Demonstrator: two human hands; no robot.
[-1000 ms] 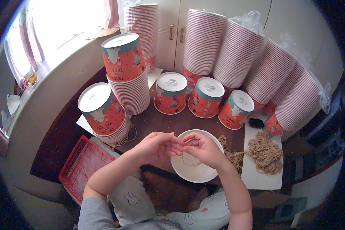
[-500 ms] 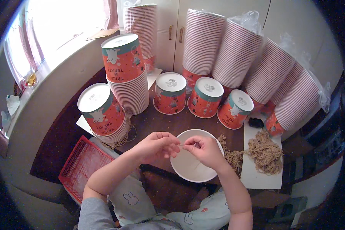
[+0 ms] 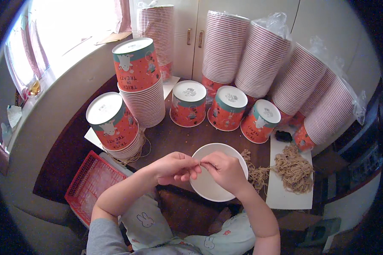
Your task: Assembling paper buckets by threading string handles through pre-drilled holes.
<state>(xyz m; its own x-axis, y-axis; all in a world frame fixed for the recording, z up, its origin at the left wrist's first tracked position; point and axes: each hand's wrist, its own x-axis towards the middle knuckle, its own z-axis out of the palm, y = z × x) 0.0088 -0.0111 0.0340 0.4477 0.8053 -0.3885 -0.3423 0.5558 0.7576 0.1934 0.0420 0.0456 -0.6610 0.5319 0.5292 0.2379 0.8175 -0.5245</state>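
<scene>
The left hand [image 3: 177, 168] and right hand [image 3: 223, 168] meet fingertip to fingertip over the left part of an open white-lined bucket [image 3: 210, 189]. Each pinches with thumb and index finger, and a thin strand [image 3: 199, 163] shows between the tips — too small to make out well. The left hand's other fingers curl loosely with the palm partly showing; the right hand's back faces up and hides much of its grip, as well as the middle of the bucket.

The bucket sits at the near edge of the dark table [image 3: 174, 140], mouth up. Just right of it lies a small bunch of twine [image 3: 256, 174], and farther right a larger twine heap [image 3: 294, 170] rests on a white board [image 3: 281, 197].

Beyond the hands, three upturned orange buckets [image 3: 225, 114] stand in a row, in front of tall wrapped stacks [image 3: 264, 59]. To the left stand a tall stack of upturned buckets [image 3: 144, 102] and, nearer, a shorter stack [image 3: 115, 129] with loose strings at its base. A red basket [image 3: 81, 182] is at near left — well apart from both hands.
</scene>
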